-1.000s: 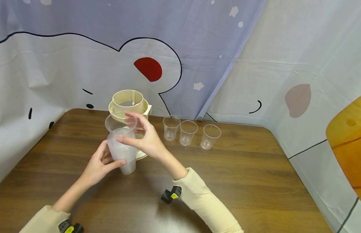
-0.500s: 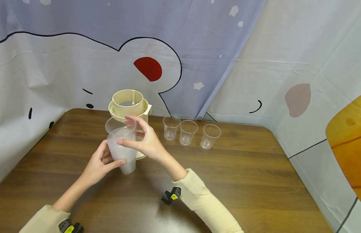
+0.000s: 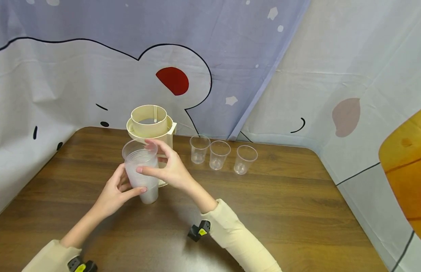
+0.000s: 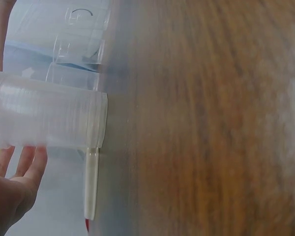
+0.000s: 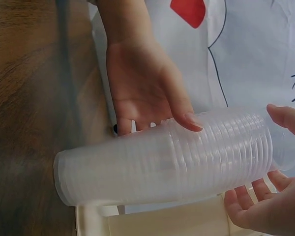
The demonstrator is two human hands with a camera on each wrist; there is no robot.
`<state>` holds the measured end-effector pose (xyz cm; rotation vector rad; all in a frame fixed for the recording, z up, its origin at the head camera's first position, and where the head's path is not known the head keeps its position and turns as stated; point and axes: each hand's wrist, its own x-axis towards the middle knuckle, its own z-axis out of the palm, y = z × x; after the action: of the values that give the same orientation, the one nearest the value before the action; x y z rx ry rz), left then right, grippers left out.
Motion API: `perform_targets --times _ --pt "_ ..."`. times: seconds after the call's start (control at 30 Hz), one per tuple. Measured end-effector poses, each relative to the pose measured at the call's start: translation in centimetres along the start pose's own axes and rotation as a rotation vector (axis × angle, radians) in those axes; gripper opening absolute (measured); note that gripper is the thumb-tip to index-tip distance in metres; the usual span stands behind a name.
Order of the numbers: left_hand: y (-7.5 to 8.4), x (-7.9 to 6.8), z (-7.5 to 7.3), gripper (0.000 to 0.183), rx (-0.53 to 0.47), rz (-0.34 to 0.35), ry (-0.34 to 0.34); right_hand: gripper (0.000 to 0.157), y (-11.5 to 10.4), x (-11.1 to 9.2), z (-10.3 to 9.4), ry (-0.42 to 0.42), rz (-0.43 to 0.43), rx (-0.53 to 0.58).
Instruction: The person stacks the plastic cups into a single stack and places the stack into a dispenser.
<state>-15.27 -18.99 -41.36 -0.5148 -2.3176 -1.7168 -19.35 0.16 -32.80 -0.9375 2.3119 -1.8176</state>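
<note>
A nested stack of clear plastic cups (image 3: 150, 190) stands on the table at left of centre. My left hand (image 3: 111, 194) grips it low down, thumb in front and fingers behind. Around the topmost cup (image 3: 130, 154) my right hand (image 3: 173, 170) curls its thumb and fingers from the right. That cup's rim sits a little above the others. In the right wrist view the ribbed rims of the stack (image 5: 221, 147) lie close together, with the right hand (image 5: 273, 209) at the upper end. The left wrist view shows the stack's base (image 4: 91, 118) near the tabletop.
Just behind the stack stands a cream plastic appliance body (image 3: 150, 130) with a round open top, partly hidden by the hands. Three single clear cups, a left one (image 3: 199, 150), a middle one (image 3: 218, 155) and a right one (image 3: 243, 160), stand along the back. A printed curtain (image 3: 244, 75) hangs behind.
The topmost cup has sunk lower into the stack, and my right hand has moved slightly down with it. My left hand and the three single cups have stayed in place.
</note>
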Motion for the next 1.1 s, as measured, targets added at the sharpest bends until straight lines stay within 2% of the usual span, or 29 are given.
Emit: perform_targets --times 0.23,0.77,1.1 --pt "-0.08 0.0 0.02 0.074 -0.001 0.0 -0.005 0.067 0.0 -0.15 0.19 0.01 -0.012 -0.028" --pt "-0.09 -0.1 0.04 0.073 0.002 -0.007 0.0 0.072 0.51 -0.48 0.44 0.03 0.007 0.006" --pt "-0.09 -0.05 -0.02 0.076 -0.013 -0.002 -0.002 0.073 0.58 -0.47 0.41 0.007 -0.04 -0.044"
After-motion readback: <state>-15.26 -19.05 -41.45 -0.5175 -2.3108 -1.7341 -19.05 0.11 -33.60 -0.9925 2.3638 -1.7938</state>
